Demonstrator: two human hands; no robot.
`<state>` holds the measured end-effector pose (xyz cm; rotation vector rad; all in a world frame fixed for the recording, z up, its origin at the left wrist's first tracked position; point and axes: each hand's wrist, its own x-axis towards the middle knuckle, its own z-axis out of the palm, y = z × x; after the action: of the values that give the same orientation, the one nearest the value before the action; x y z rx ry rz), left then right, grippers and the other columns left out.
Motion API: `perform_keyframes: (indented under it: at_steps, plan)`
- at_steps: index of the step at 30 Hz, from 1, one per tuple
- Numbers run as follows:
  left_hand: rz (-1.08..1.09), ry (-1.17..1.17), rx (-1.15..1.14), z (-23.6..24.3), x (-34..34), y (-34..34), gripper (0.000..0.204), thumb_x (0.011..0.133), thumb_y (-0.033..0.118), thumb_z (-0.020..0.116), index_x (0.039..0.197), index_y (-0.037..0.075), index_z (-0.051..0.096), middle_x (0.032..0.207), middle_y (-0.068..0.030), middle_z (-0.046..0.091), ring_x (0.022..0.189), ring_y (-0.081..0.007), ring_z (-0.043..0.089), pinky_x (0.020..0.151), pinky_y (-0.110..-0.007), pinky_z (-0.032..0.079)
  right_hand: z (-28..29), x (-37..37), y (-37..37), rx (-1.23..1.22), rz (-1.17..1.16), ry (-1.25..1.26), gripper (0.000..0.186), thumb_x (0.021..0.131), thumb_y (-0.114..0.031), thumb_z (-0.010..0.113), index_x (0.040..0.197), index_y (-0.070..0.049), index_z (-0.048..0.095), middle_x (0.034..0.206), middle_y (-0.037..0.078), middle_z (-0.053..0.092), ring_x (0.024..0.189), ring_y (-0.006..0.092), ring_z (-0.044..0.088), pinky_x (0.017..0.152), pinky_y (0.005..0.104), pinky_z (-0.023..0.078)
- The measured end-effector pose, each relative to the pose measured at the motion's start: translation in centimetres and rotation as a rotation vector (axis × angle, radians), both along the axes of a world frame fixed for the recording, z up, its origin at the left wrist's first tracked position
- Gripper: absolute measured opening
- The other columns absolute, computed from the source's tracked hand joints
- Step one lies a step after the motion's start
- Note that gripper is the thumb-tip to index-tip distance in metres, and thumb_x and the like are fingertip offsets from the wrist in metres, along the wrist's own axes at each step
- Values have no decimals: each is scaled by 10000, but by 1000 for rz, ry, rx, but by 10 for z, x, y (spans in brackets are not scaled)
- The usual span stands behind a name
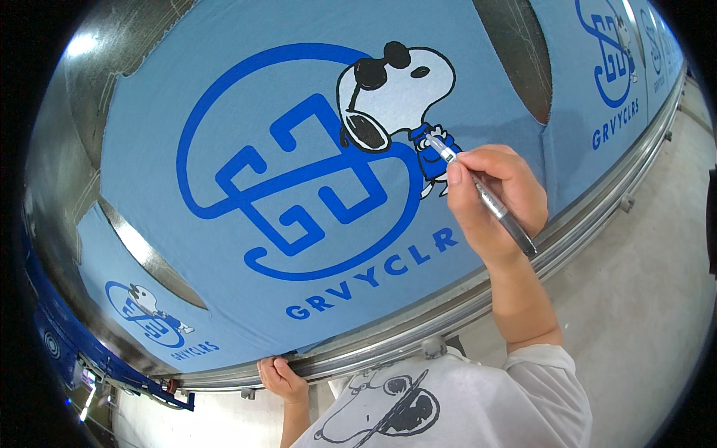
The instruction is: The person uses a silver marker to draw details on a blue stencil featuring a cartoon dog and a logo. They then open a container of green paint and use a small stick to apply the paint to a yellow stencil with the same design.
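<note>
The light blue shirt (246, 112) lies flat on a big metal table (478, 299), and it fills most of what I see. It has a big dark blue round print (299, 187) in the middle, made of thick lines that bend like a maze. At the top right of the print sits a white cartoon dog (396, 89) with black sunglasses, a black ear and a small blue top. Blue letters run in a curve under the print. The right hand (493, 201) rests on the shirt just beside the dog. I see its fingers curled tight around a silver marker pen (485, 198), and the pen's tip touches the dog's blue top. The left hand (282, 377) is down at the near edge of the table, with its fingers folded over the metal rim. More blue shirts with the same print lie on the table, one at the far left (149, 313) and one at the far right (612, 67). Bare shiny metal shows between them. The person wears a white shirt (478, 411) with a dog drawn in black lines. The floor (650, 284) beside the table is pale grey.
</note>
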<state>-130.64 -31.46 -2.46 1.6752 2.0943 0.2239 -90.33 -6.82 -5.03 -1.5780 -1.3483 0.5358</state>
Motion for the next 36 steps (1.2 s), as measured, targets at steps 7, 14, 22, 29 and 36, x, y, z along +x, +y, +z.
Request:
perform_keyframes:
  at_steps: [7, 14, 22, 29, 36]
  plan:
    - [6, 12, -4, -1, 4, -2, 321, 1057, 245, 461, 852, 17, 557, 731, -109, 547, 698, -305, 515, 668, -425, 404, 1, 4, 0, 5, 14, -4, 163, 809, 4, 800, 932, -2, 694, 774, 84, 711, 605, 93, 657, 509, 194, 487]
    - [26, 2, -12, 1, 0, -3, 314, 1057, 244, 464, 868, 17, 570, 737, -103, 559, 707, -300, 523, 678, -422, 410, 3, 0, 4, 24, 61, 2, 153, 815, 23, 785, 932, 3, 689, 776, 91, 712, 622, 103, 682, 513, 199, 513]
    - [-70, 47, -115, -19, -31, -14, 272, 1057, 206, 465, 911, 7, 577, 888, -146, 566, 825, -302, 552, 718, -432, 423, 7, 9, -5, 5, 13, -138, 136, 812, -43, 807, 906, -40, 708, 786, 83, 721, 634, 154, 690, 528, 254, 535]
    - [-1, 311, 105, 27, 16, 9, 311, 1032, 283, 623, 970, -10, 707, 912, -214, 689, 774, -408, 626, 724, -475, 537, 10, -8, -8, 69, 33, 100, 113, 871, -128, 766, 846, -50, 688, 762, 85, 711, 646, 162, 670, 566, 282, 516]
    - [54, 2, 123, 2, 7, 3, 369, 1027, 337, 625, 911, -6, 699, 847, -213, 653, 732, -408, 599, 661, -493, 494, 19, -11, 1, 21, 166, 69, 130, 867, -84, 745, 797, -6, 669, 728, 105, 688, 608, 139, 631, 527, 273, 469]
